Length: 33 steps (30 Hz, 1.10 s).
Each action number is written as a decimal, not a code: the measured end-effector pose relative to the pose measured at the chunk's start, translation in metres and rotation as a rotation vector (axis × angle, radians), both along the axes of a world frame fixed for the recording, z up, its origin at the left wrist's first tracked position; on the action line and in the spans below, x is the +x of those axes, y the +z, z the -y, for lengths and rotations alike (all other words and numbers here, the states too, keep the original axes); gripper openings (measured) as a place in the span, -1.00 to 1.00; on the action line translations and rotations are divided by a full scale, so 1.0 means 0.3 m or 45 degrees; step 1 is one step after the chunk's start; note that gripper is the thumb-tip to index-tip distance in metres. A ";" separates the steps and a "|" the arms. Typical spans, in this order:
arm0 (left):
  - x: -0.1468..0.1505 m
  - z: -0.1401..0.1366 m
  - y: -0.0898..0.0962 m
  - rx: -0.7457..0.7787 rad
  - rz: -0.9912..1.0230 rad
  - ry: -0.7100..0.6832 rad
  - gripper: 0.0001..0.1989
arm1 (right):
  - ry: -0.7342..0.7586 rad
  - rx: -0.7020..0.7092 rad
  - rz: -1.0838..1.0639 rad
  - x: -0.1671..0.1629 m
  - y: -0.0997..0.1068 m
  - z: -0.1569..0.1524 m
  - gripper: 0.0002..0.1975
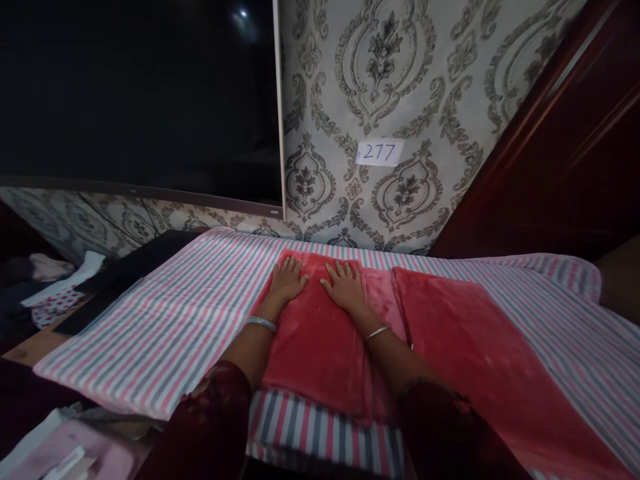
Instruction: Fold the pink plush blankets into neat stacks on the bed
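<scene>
Dark screen (135, 93) upper left, above the striped sheet (165, 320). Left hand (287, 280) flat, fingers spread, gripping nothing, pressed on the folded red cloth (315, 347). Right hand (345, 287) likewise flat and empty, just beside. Cloth mid-sheet, long axis running away toward the wall, with a further red panel (460, 340) spreading rightward. Paper label (379, 153) on the wallpaper
</scene>
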State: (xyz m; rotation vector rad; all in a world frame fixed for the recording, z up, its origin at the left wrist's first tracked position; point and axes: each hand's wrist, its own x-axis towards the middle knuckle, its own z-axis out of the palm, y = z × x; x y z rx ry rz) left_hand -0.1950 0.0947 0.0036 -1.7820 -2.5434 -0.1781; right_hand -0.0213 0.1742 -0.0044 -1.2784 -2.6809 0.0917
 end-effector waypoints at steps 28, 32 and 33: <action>0.001 -0.007 0.014 -0.024 0.034 0.021 -0.32 | -0.146 -0.008 -0.002 0.001 0.014 0.015 -0.31; 0.002 -0.006 0.014 -0.015 0.036 0.011 -0.32 | -0.178 -0.051 0.014 -0.028 0.063 -0.008 -0.37; 0.002 -0.007 0.014 -0.012 0.036 0.013 -0.32 | -0.168 -0.034 0.007 -0.037 0.076 -0.018 -0.38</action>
